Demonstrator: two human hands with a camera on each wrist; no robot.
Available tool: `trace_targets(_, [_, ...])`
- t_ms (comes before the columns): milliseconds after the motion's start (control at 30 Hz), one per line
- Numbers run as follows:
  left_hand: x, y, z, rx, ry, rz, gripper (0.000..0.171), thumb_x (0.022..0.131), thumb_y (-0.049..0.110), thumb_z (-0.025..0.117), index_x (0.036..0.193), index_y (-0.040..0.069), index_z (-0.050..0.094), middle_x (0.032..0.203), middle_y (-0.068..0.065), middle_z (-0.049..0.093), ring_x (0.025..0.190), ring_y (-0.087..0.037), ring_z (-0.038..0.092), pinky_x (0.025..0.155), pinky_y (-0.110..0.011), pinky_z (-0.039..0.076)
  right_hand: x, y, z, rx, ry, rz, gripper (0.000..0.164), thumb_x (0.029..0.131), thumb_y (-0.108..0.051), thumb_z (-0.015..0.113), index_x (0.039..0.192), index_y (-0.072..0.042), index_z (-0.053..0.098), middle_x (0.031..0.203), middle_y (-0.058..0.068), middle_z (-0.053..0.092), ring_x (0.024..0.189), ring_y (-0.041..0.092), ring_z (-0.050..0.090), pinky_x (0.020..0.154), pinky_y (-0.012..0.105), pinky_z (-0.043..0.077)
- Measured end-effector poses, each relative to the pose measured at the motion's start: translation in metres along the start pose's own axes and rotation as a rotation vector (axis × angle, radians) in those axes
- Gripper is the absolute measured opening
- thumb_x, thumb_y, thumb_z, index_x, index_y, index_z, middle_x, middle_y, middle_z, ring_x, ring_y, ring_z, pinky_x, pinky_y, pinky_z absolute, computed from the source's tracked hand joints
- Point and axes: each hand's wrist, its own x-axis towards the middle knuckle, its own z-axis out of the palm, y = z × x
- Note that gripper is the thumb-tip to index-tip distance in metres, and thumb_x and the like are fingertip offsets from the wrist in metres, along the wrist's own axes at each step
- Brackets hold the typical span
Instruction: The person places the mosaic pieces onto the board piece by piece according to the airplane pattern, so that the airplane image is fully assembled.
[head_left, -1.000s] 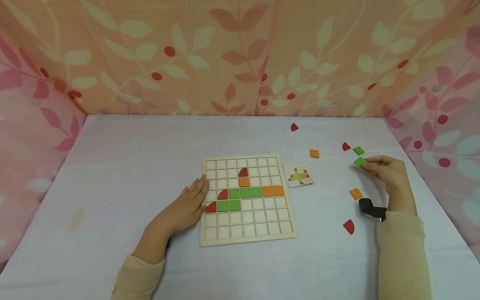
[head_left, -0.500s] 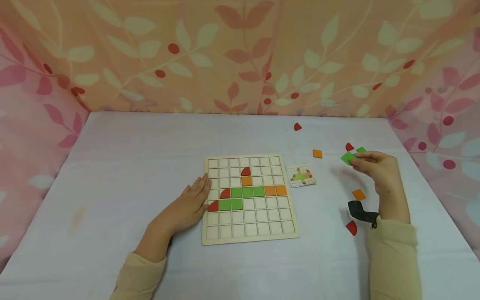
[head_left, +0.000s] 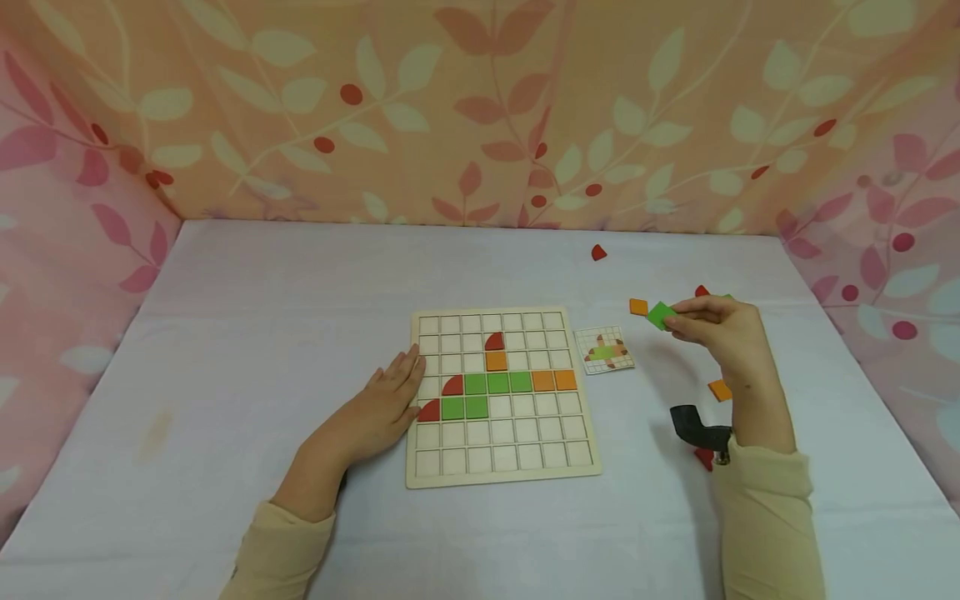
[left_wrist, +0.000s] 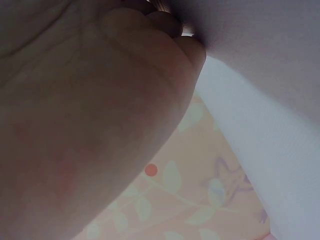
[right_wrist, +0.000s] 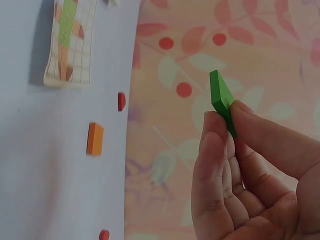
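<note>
My right hand pinches a green square tile between thumb and fingers, held above the table right of the pattern card. In the right wrist view the green tile is seen nearly edge-on. Against the left edge of the wooden grid board lies my left hand, fingers extended and touching the rim. Red quarter-round, orange and green tiles sit in the board's cells, the green ones in two rows. The left wrist view shows mostly the palm; its fingertips are largely hidden.
Loose pieces lie on the right of the white table: an orange tile, a red quarter-round, another orange tile and a red piece partly behind the black wrist camera mount. Floral cloth stands behind.
My right hand has moved left with the green tile, from beside the loose green tile toward the card. My left hand stays at the board's edge.
</note>
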Motion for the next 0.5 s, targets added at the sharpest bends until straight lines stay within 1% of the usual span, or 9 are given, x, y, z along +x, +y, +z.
trace_targets(100, [0.001,0.0,0.001,0.003,0.0,-0.001,0.062,0.098,0.016,0.046,0.148,-0.004,0.016,0.157,-0.017,0.003,0.142,-0.034,0.006,0.112,-0.053,0.012,-0.003,0.0,0.006,-0.034,-0.023,-0.011,0.006,0.083,-0.005,0.072,0.088,-0.004,0.07,0.079,-0.006,0.067,0.07,0.006,0.065,0.065,0.018,0.054])
trace_targets(200, [0.001,0.0,0.001,0.004,0.0,0.0,0.062,0.098,0.016,0.046,0.148,-0.004,0.016,0.156,-0.017,0.003,0.142,-0.034,0.006,0.112,-0.053,0.012,-0.005,0.001,0.013,-0.025,-0.05,-0.05,0.005,0.083,-0.001,0.07,0.088,0.0,0.069,0.077,-0.006,0.068,0.069,0.006,0.066,0.064,0.018,0.054])
trace_targets(267, [0.001,0.0,0.001,-0.001,0.002,0.0,0.062,0.098,0.015,0.046,0.148,-0.004,0.016,0.156,-0.017,0.003,0.142,-0.034,0.005,0.112,-0.053,0.012,-0.005,0.001,0.019,-0.027,-0.066,-0.075,0.007,0.083,0.002,0.068,0.09,0.005,0.067,0.077,-0.006,0.068,0.068,0.006,0.066,0.064,0.018,0.054])
trace_targets(433, [0.0,0.0,-0.002,-0.003,0.001,-0.003,0.062,0.098,0.014,0.047,0.148,-0.005,0.016,0.156,-0.018,0.004,0.142,-0.035,0.005,0.112,-0.053,0.011,-0.004,0.003,0.034,-0.108,-0.106,-0.097,0.021,0.084,0.004,0.067,0.099,0.017,0.06,0.079,-0.01,0.066,0.069,0.006,0.065,0.067,0.02,0.054])
trace_targets(500, [-0.001,0.001,-0.002,-0.001,0.0,-0.006,0.062,0.098,0.014,0.047,0.148,-0.005,0.015,0.156,-0.018,0.003,0.142,-0.035,0.006,0.112,-0.053,0.011,-0.005,0.003,0.038,-0.118,-0.126,-0.097,0.025,0.084,0.004,0.067,0.101,0.019,0.058,0.08,-0.01,0.066,0.071,0.006,0.066,0.068,0.021,0.055])
